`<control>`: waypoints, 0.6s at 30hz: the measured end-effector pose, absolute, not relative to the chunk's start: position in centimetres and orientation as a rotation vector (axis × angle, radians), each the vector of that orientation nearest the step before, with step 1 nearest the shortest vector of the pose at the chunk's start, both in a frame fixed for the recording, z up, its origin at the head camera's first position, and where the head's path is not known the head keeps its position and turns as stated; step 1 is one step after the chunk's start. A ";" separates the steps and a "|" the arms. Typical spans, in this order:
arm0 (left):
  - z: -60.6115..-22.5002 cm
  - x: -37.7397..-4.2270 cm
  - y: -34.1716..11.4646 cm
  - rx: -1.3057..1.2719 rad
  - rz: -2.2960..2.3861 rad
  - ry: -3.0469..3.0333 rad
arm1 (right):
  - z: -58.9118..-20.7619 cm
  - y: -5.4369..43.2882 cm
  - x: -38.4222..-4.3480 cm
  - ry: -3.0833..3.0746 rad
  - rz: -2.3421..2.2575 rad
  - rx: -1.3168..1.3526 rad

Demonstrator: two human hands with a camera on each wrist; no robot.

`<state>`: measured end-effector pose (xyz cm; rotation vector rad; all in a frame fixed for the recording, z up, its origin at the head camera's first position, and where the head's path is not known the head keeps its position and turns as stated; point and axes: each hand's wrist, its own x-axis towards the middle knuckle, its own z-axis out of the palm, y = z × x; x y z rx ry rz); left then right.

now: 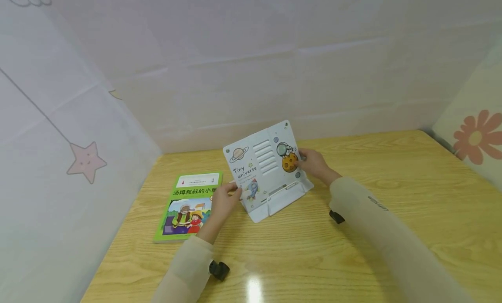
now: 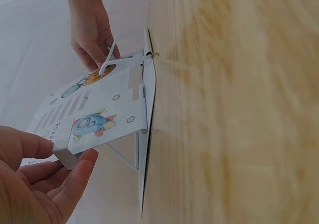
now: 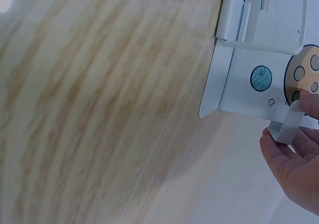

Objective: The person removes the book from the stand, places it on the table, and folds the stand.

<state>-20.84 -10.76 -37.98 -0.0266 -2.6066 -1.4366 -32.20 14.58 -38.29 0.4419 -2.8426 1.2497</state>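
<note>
A white book stand, printed with planets, a rocket and the words "Tiny universe", leans back on the table with its lower ledge toward me. At its left edge my left hand pinches a white bent clip between thumb and fingers. On the opposite edge, by the orange planet, my right hand holds a similar white clip. In the left wrist view a thin support under the panel joins it to the base, which lies at the tabletop.
A green picture book lies flat on the wooden table, left of the stand. A pale cloth backdrop rises behind the table's far edge. Black bands sit at both sleeves.
</note>
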 end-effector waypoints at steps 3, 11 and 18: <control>-38.0 -20.8 -10.8 -0.011 -1.509 -2.602 | -38.4 14.6 -32.4 -2.847 1.232 0.453; -38.2 -20.6 -11.0 -0.080 -1.615 -2.595 | -38.2 14.2 -32.8 -2.851 1.218 0.479; -37.9 -20.0 -10.9 -0.129 -1.663 -2.629 | -37.8 13.7 -32.8 -2.868 1.159 0.491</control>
